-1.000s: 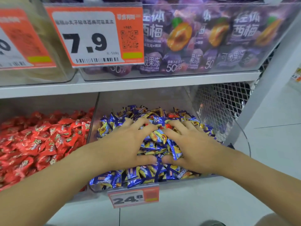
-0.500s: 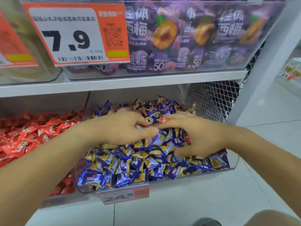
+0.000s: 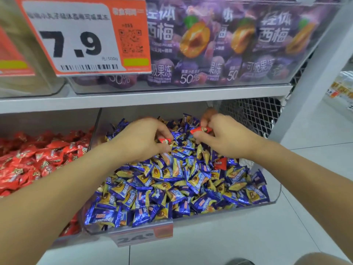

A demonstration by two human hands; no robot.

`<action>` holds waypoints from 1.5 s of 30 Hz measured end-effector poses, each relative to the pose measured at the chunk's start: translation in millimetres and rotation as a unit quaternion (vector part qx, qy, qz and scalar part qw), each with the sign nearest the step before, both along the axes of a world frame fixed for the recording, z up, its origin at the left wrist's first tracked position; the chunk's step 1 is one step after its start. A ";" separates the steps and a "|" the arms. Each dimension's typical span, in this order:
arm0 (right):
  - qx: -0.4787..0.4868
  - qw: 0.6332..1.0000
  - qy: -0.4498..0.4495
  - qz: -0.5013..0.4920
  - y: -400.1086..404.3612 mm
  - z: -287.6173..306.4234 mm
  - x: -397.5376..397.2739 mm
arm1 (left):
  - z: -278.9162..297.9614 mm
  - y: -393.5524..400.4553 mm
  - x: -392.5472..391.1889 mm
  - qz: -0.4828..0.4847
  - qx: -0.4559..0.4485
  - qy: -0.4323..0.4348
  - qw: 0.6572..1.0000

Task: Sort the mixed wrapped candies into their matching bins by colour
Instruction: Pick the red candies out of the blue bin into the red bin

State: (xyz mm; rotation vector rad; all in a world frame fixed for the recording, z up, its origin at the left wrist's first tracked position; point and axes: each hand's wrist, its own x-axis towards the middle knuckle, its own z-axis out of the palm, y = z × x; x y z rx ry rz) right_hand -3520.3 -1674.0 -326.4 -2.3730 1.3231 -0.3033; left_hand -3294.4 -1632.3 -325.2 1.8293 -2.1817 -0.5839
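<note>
Bright, even shop light with soft shadows; slight motion blur throughout, the price tag [image 3: 84,36] smeared, wide-angle bending at the edges.

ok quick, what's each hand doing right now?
Left hand: pinching a red candy over the blue bin.
Right hand: pinching another red candy.

upper shelf: purple jelly pouches [image 3: 210,44] in clear bin | orange price tag [image 3: 84,35] "7.9" | wire mesh [image 3: 252,113] right

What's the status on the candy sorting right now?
Left hand pinches a red wrapped candy. Right hand pinches another red wrapped candy. One stray red candy lies among the blue-and-gold wrapped candies. Nothing blocking.
</note>
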 end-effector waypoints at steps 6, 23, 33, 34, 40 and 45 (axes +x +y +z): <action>0.060 0.998 0.015 -0.012 -1.0 29.5 -16.0 | 8.2 2.0 5.1 -0.005 -0.046 0.035 0.998; -0.001 0.999 -0.013 -0.036 28.4 20.3 -29.1 | -7.1 -72.5 -9.3 -0.071 0.070 -0.095 0.990; 0.150 0.980 -0.086 -0.098 -27.9 16.5 17.0 | -19.3 -52.4 25.3 -0.056 0.063 -0.090 0.992; 0.142 0.982 -0.083 -0.096 -31.8 13.9 24.4 | -18.4 -50.3 27.6 -0.055 0.067 -0.086 0.993; 0.076 0.997 -0.016 -0.019 -50.5 -4.0 67.9 | -10.3 -34.8 36.7 -0.057 0.060 -0.079 0.993; 0.041 0.994 0.091 0.048 -57.7 -19.4 81.5 | -9.4 -29.1 43.3 0.004 0.044 -0.053 0.998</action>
